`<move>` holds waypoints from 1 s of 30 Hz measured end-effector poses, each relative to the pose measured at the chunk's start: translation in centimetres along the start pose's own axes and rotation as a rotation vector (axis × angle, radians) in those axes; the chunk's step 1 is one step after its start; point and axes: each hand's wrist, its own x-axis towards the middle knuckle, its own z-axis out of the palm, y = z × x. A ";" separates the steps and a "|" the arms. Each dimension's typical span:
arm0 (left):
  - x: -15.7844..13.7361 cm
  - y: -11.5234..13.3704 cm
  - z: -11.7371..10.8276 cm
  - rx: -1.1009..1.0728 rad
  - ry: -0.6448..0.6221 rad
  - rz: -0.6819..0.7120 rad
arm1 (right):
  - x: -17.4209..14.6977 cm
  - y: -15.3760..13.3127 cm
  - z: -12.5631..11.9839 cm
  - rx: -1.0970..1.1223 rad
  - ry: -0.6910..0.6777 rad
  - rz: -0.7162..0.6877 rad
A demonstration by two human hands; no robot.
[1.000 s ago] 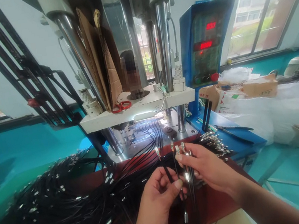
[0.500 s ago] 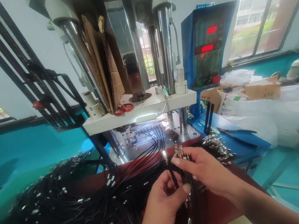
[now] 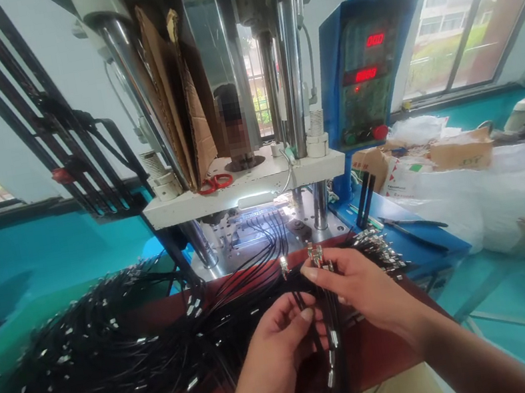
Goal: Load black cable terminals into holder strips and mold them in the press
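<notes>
My left hand (image 3: 287,334) pinches a few black cables (image 3: 299,298) between thumb and fingers, their metal end connectors (image 3: 283,266) standing up above it. To its right, my right hand (image 3: 350,276) is closed around a bunch of black cables (image 3: 333,316), just below their silvery connector ends (image 3: 315,253). Lower on the bunch, more metal pieces (image 3: 331,368) show. A large heap of similar black cables (image 3: 116,344) lies on the red tabletop (image 3: 382,355) to the left. Behind my right hand rests a pile of connector ends (image 3: 381,249).
Ahead stands a press with a white plate (image 3: 246,189); cables run into its lit lower mold (image 3: 257,224). Red-handled scissors (image 3: 214,183) and cardboard (image 3: 179,102) sit on the plate. At right are a blue control box (image 3: 367,69), black tongs (image 3: 416,234) and plastic bags (image 3: 520,191).
My left hand has moved slightly left and down, drawing its cables away from the bunch in my right hand. The view has shifted slightly.
</notes>
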 end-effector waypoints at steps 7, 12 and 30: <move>0.1 -0.6 0.3 0.008 -0.023 -0.055 | 0.6 -0.1 -0.1 -0.167 0.042 -0.155; 0.2 -1.3 0.5 -0.009 -0.081 -0.029 | 1.0 0.2 -0.4 -0.306 0.096 -0.227; 0.3 -0.7 1.7 0.154 0.060 0.065 | 0.3 1.5 -0.6 0.049 0.015 0.088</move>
